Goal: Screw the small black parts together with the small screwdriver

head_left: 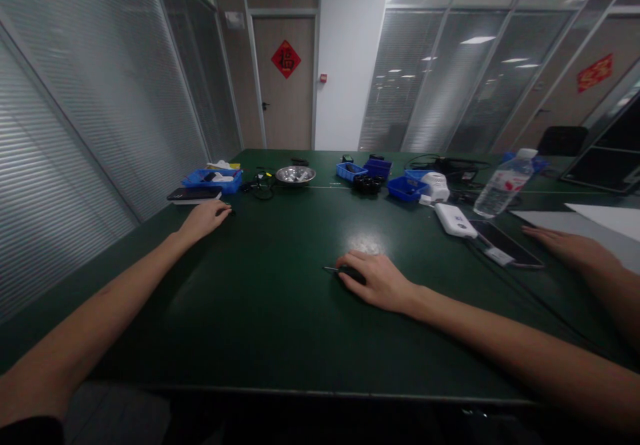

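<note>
My right hand (376, 281) rests low over the middle of the green table (260, 285). Its fingers close around the black handle of what looks like a screwdriver (330, 269), whose thin metal shaft points left. Stretched out to the far left, my left hand (204, 219) has its thumb and fingers together at a small dark item too small to name. Just behind that hand lies a black-topped, book-like block (194, 194), beside a blue tray (212, 180) with white and dark items in it.
Toward the back stand a metal bowl (295, 176), cables (263, 187) and blue bins (407, 189). To the right are a white power bank (455, 220), a phone (507, 244), a water bottle (506, 184) and another person's hand (575, 248) by papers (607, 222).
</note>
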`<state>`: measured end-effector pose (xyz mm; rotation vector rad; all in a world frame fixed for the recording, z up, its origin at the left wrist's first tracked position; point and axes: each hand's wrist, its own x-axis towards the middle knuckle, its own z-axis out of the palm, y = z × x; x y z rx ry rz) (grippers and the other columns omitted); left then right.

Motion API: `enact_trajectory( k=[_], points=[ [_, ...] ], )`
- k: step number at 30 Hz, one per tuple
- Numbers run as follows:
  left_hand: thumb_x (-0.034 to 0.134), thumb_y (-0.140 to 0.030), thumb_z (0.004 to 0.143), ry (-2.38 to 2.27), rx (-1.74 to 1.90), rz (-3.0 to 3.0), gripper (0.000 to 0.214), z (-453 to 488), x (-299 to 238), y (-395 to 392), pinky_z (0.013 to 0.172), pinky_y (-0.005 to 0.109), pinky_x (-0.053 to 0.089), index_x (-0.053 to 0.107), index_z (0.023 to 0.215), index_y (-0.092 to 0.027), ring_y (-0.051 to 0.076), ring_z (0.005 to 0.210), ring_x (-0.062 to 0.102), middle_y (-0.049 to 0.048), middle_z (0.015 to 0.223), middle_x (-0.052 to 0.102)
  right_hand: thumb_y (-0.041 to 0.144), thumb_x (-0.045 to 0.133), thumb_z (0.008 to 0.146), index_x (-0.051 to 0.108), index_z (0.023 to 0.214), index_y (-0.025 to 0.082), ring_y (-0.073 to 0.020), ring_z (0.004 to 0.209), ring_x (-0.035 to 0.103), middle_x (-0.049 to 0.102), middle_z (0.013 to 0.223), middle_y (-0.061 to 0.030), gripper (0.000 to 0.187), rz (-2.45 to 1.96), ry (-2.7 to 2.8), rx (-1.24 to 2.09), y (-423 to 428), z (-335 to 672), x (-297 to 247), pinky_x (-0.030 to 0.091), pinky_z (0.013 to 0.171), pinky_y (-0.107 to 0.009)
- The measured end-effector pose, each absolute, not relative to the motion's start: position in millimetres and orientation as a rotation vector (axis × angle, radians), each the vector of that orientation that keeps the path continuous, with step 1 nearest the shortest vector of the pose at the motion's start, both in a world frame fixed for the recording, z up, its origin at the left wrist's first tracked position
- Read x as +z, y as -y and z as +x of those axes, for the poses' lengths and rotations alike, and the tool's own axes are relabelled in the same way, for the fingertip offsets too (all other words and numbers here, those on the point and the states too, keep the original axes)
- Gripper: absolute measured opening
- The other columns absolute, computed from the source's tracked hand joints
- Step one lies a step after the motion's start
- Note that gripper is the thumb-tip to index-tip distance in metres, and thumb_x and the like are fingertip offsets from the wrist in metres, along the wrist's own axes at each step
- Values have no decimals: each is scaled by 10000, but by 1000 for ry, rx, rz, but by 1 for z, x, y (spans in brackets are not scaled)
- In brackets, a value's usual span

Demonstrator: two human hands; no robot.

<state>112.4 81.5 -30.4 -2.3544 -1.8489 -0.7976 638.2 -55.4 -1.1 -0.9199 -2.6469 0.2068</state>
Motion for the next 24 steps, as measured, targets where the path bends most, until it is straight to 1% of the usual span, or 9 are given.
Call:
enact_trajectory(
  k=[5, 9, 13, 17, 19, 21, 24],
  points=[
    [605, -568, 910, 1802, -797, -2400, 413, 125, -24, -75, 930, 426, 491, 799, 958, -206, 333, 1002, 677, 126, 1074, 738, 345, 521, 1042, 596, 1243, 222, -182, 849, 660, 685, 1108, -61, 247, -916, 2649, 212, 56, 638, 0, 495, 745, -318],
    [615, -514, 911, 1835, -735, -2477, 389, 143, -17, -70, 924, 425, 491, 789, 1077, -208, 330, 1024, 681, 110, 1126, 748, 361, 516, 1046, 592, 1243, 223, -181, 841, 658, 679, 1103, -57, 252, -919, 2659, 221, 55, 638, -2, 488, 725, -316],
    [671, -449, 874, 1864, -745, -2669, 324, 180, -5, -57, 910, 405, 509, 796, 1066, -220, 314, 1011, 695, 85, 1102, 760, 345, 523, 1041, 595, 1242, 232, -181, 853, 659, 681, 1110, -49, 241, -916, 2647, 214, 54, 639, -4, 493, 747, -320],
    [665, -421, 922, 1611, -777, -3038, 273, 244, 5, -22, 855, 364, 528, 785, 1082, -234, 257, 961, 707, 75, 1080, 752, 346, 526, 1039, 595, 1240, 227, -177, 823, 648, 682, 1085, -54, 244, -911, 2642, 185, 54, 639, -4, 486, 724, -314],
    [667, -386, 944, 1433, -817, -3230, 243, 280, 7, 3, 865, 346, 527, 772, 1105, -237, 231, 985, 701, 75, 1098, 743, 344, 521, 1041, 591, 1241, 225, -179, 826, 645, 678, 1081, -57, 244, -909, 2636, 174, 54, 639, -3, 484, 720, -313],
    [684, -368, 949, 1292, -864, -3392, 215, 311, 5, 26, 869, 333, 524, 765, 1081, -219, 213, 984, 693, 77, 1080, 738, 342, 513, 1044, 590, 1233, 223, -181, 829, 643, 674, 1076, -58, 237, -911, 2628, 166, 55, 638, -2, 479, 714, -312],
    [711, -369, 938, 1206, -989, -3434, 201, 339, -1, 49, 834, 321, 514, 749, 1030, -195, 200, 942, 675, 78, 1032, 725, 339, 515, 1039, 594, 1215, 218, -182, 818, 636, 671, 1049, -55, 227, -906, 2617, 153, 56, 638, -1, 470, 702, -310]
  ],
)
